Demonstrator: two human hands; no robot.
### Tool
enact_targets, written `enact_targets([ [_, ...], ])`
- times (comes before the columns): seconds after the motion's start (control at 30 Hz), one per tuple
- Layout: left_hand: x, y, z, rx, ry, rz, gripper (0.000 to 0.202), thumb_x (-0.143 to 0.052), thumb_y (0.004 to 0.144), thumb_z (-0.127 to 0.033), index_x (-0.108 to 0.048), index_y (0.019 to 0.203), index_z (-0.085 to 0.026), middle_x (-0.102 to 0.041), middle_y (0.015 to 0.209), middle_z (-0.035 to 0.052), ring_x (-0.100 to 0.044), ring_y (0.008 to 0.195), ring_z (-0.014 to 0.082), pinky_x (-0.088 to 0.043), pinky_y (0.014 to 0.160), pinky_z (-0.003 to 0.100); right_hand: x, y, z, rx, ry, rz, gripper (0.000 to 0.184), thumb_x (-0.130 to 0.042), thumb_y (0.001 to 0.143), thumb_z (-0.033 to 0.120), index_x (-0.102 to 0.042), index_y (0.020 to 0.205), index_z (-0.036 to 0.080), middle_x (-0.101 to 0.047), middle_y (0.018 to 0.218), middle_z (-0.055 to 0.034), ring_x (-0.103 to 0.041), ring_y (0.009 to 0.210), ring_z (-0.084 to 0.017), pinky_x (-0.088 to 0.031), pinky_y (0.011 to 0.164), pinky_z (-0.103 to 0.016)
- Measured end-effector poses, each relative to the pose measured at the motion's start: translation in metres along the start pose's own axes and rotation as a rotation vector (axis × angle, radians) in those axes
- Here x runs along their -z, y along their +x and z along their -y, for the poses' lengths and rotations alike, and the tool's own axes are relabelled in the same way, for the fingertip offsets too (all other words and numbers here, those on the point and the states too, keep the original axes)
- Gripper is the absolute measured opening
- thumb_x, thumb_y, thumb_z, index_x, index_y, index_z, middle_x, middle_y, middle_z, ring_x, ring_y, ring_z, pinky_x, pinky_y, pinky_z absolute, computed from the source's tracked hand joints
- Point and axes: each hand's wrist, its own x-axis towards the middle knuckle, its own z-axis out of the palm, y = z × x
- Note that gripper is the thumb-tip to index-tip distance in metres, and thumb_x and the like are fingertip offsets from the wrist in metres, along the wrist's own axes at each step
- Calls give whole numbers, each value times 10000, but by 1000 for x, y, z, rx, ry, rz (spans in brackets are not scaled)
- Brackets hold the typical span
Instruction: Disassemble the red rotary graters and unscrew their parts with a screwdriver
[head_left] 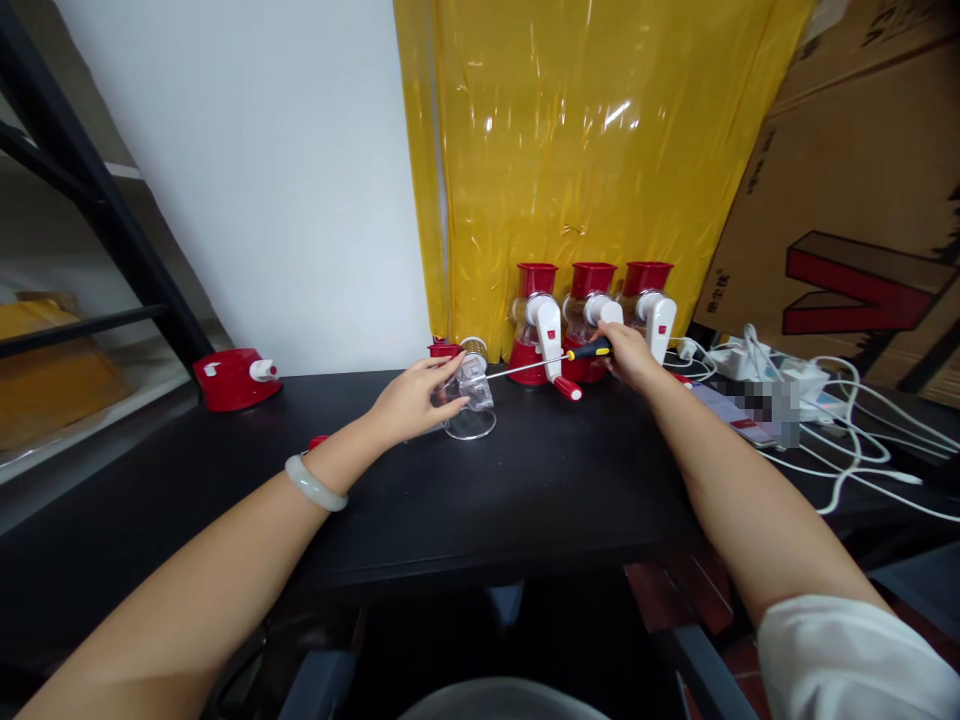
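My right hand grips the black and yellow handle of a screwdriver. Its long metal shaft points left, with the tip at a clear plastic grater body. That body stands on the black table, a wide clear ring at its foot and a red part behind it. My left hand holds its left side between thumb and fingers; part of it is hidden by the hand. Beyond the screwdriver stand three red and white rotary graters, the nearest grater with a white crank and red knob.
At the table's left lies a red base with a white knob. White cables and chargers tangle on the right beside a phone. Behind are a yellow plastic curtain and a large cardboard box. A black-framed shelf rises at left.
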Motion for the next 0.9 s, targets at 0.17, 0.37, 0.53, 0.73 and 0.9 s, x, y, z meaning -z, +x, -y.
enact_targets([
  [0.17,-1,0,1,-4,-6,2,692,-600,888,-442,-396,1508,-212,-674,1099,102,-574,1124,265,-487,938,398,-1,0,0,3,23,-35,310,-673,745,518,-566,703,230,-418,408,61,-389,353,-118,-349,348,-255],
  [0.37,-1,0,1,-10,-2,7,685,-596,892,-433,-395,1508,-211,-676,1080,98,-566,1140,270,-486,939,400,-5,-6,7,-18,77,-17,288,-715,717,443,-521,688,233,-398,412,76,-357,351,-97,-427,386,-268],
  [0.53,-1,1,2,-14,-6,0,681,-602,889,-441,-406,1501,-217,-679,1067,94,-578,1108,265,-485,941,405,-8,-15,19,-117,176,4,268,-737,686,351,-514,761,225,-481,516,77,-395,390,-66,-507,469,-269],
  [0.73,-2,0,3,-2,-11,4,684,-599,891,-443,-403,1504,-213,-665,1133,107,-598,1056,250,-503,910,393,-7,-21,28,-135,298,77,180,-675,632,217,-545,757,212,-542,596,46,-495,507,-94,-519,534,-259],
  [0.9,-2,0,4,4,-17,-2,675,-607,886,-430,-401,1505,-257,-635,1221,108,-618,948,215,-513,886,388,-8,-15,23,-145,278,29,215,-660,713,388,-533,714,214,-542,574,23,-485,470,-115,-494,478,-277],
])
